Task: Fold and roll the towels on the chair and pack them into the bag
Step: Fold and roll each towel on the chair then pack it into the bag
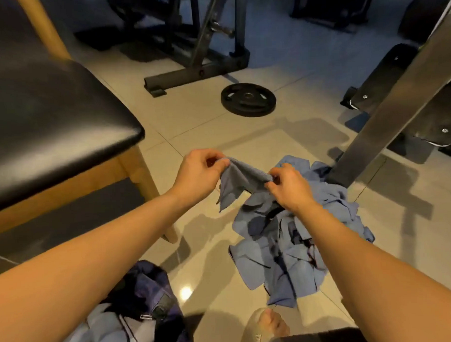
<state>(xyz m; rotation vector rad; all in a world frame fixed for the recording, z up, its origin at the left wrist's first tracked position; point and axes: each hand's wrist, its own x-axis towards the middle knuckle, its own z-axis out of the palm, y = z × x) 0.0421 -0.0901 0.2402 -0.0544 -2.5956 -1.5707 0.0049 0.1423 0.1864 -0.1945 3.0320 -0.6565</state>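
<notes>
1. The left hand (197, 175) pinches one upper corner of a small blue-grey towel (235, 186) between thumb and fingertips. The right hand (289, 186) pinches the opposite corner with curled fingers.
2. The towel hangs in the air between the two hands, near the middle of the view. Its soft, finely ribbed cloth sags in loose folds, and a pointed lower corner droops toward 7 o'clock.
3. At 5 o'clock from it, a crumpled pile of towels (286, 245) in the same blue cloth lies on the floor (205, 125), partly under the right forearm.
4. At 9 o'clock stands the chair (51, 120). It has a smooth black padded seat with a rounded corner, set on pale wooden legs.
5. At 7 o'clock a dark navy fabric bag (147, 301) slumps on the floor, a small metal buckle on its strap.
6. At 12 o'clock a round black weight plate (248, 100) with grip slots lies flat on the glossy beige tiles.
7. At 2 o'clock a slanted brushed-metal beam (396, 108) comes down to the pile's far edge.
8. At 6 o'clock a bare foot (270, 325) rests on the tiles.
</notes>
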